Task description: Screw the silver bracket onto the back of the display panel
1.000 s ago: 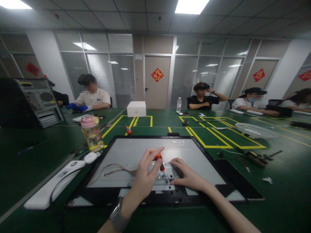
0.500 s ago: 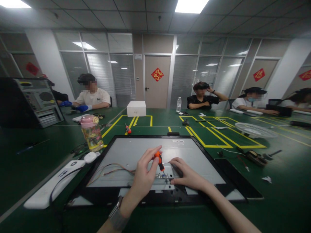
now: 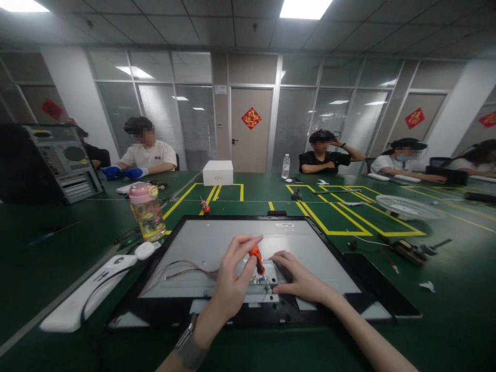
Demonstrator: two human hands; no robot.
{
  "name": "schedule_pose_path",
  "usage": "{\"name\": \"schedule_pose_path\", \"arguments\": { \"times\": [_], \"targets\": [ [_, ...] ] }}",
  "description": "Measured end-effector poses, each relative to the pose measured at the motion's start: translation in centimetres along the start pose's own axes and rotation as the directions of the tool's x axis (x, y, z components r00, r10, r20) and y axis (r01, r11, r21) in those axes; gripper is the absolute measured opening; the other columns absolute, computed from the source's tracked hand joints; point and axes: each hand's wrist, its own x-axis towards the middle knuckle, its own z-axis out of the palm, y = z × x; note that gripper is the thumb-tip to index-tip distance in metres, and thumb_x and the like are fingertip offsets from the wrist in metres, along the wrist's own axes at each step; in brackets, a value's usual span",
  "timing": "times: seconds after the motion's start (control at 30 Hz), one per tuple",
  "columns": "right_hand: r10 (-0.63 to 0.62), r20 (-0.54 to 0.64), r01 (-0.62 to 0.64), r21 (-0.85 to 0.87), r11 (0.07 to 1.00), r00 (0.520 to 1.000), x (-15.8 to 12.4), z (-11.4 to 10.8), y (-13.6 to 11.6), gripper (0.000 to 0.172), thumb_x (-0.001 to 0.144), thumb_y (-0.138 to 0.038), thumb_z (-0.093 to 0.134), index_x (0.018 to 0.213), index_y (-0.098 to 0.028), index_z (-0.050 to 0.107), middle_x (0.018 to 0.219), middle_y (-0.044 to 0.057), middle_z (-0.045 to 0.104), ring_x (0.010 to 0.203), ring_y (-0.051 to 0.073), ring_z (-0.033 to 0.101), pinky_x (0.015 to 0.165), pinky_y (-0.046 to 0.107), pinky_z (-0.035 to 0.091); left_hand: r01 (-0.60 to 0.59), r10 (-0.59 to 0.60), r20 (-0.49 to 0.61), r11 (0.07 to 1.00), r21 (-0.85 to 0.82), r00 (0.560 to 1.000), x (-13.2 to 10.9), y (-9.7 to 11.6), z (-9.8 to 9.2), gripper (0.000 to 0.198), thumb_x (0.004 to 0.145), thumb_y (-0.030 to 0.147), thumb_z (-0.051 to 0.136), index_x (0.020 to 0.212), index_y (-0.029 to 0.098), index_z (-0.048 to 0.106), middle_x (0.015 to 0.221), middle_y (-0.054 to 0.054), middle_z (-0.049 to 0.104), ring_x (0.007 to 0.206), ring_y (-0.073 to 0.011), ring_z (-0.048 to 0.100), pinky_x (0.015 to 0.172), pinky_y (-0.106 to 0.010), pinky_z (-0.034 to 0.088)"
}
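Observation:
A flat display panel [image 3: 194, 240] with a grey metal back and black frame lies in front of me. My left hand [image 3: 233, 279] grips an orange-and-black screwdriver [image 3: 256, 254] between thumb and fingers. The screwdriver leans, its lower end at the small metal bracket [image 3: 271, 274] near the panel's front edge; its exact tip contact is hard to make out. My right hand [image 3: 296, 279] holds the bracket's right side, thumb in front and fingers behind. Thin coloured wires [image 3: 182, 267] run over the panel left of my left hand.
A white power strip [image 3: 89, 292] and a pink-lidded bottle [image 3: 146, 212] stand left of the panel. A black slab [image 3: 382, 284] lies along its right side. Beyond are a white box [image 3: 217, 173], a red tool [image 3: 205, 206] and a multimeter [image 3: 406, 251]. Several people sit opposite.
The screwdriver and my left hand have shifted slightly, with the fingers turned on its handle. My right hand stays on the bracket. Across the table, a person's blue-gloved hands have moved.

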Motion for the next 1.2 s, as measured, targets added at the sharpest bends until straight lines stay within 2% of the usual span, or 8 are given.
{"name": "schedule_pose_path", "arguments": {
  "times": [0.1,0.23,0.4,0.53,0.7,0.87,1.03,1.2],
  "targets": [
    [-0.003,0.000,0.003,0.004,1.000,1.000,-0.01,0.04,0.04,0.066,0.072,-0.039,0.075,0.130,-0.020,0.049,0.130,0.011,0.044,0.122,0.027,0.043,0.108,0.040,0.034,0.005,-0.004,0.020,1.000,-0.031,1.000,-0.02,0.04,0.03,0.033,0.095,0.023,0.043,0.123,0.022,0.061,0.108,-0.009,0.059,0.100,-0.0196,0.058,0.089,-0.034,0.047],
    [-0.003,0.004,0.003,0.006,1.000,1.000,-0.04,-0.02,-0.19,0.065,0.072,-0.040,0.074,0.129,-0.020,0.050,0.130,0.010,0.045,0.122,0.028,0.043,0.108,0.040,0.034,0.003,-0.003,0.007,1.000,0.004,1.000,-0.07,-0.08,0.15,0.031,0.092,0.024,0.052,0.120,0.024,0.063,0.100,-0.007,0.057,0.095,-0.0191,0.057,0.089,-0.035,0.047],
    [0.014,0.010,-0.014,0.005,1.000,1.000,-0.06,-0.10,-0.39,0.064,0.073,-0.041,0.074,0.129,-0.020,0.050,0.130,0.011,0.045,0.122,0.028,0.043,0.108,0.040,0.034,0.031,-0.029,0.053,0.999,-0.041,0.998,-0.12,-0.26,0.22,0.035,0.096,0.024,0.042,0.128,0.024,0.058,0.108,-0.009,0.055,0.100,-0.0194,0.056,0.093,-0.037,0.046],
    [0.001,0.005,-0.001,-0.001,1.000,1.000,-0.02,-0.04,-0.32,0.064,0.073,-0.039,0.074,0.128,-0.019,0.051,0.129,0.011,0.045,0.121,0.027,0.044,0.107,0.039,0.034,0.021,-0.022,0.030,1.000,0.007,0.999,-0.12,-0.30,0.21,0.032,0.092,0.024,0.051,0.123,0.025,0.061,0.102,-0.006,0.053,0.097,-0.0189,0.055,0.091,-0.035,0.046],
    [0.006,0.004,-0.006,0.001,1.000,1.000,0.03,0.00,-0.27,0.065,0.072,-0.039,0.075,0.129,-0.019,0.051,0.129,0.011,0.046,0.121,0.028,0.044,0.107,0.040,0.034,0.064,-0.059,0.065,0.996,-0.067,0.996,-0.14,-0.19,0.18,0.036,0.095,0.023,0.042,0.128,0.024,0.056,0.108,-0.008,0.053,0.097,-0.0189,0.056,0.089,-0.034,0.047],
    [0.010,0.008,-0.010,0.008,1.000,1.000,0.00,-0.05,-0.40,0.066,0.072,-0.041,0.075,0.129,-0.020,0.051,0.129,0.011,0.045,0.120,0.028,0.044,0.107,0.040,0.035,0.058,-0.058,0.024,0.998,-0.005,0.998,-0.09,-0.03,0.17,0.031,0.092,0.023,0.050,0.121,0.024,0.061,0.102,-0.006,0.053,0.092,-0.0173,0.057,0.087,-0.032,0.047],
    [0.001,0.006,-0.001,0.007,1.000,1.000,0.01,-0.04,-0.21,0.065,0.072,-0.040,0.075,0.129,-0.019,0.050,0.130,0.011,0.045,0.121,0.027,0.043,0.108,0.039,0.033,0.086,-0.083,0.064,0.995,-0.046,0.994,-0.01,0.00,0.20,0.036,0.095,0.022,0.043,0.128,0.024,0.055,0.108,-0.007,0.054,0.097,-0.0185,0.057,0.088,-0.034,0.047],
    [-0.001,0.008,0.001,-0.001,1.000,1.000,0.01,-0.05,-0.15,0.065,0.073,-0.041,0.075,0.129,-0.019,0.050,0.130,0.011,0.045,0.122,0.027,0.043,0.108,0.039,0.033,0.070,-0.071,0.012,0.997,0.010,0.997,0.08,-0.17,0.31,0.031,0.092,0.022,0.050,0.121,0.024,0.060,0.099,-0.005,0.054,0.087,-0.0165,0.058,0.083,-0.032,0.048]
  ]
}}
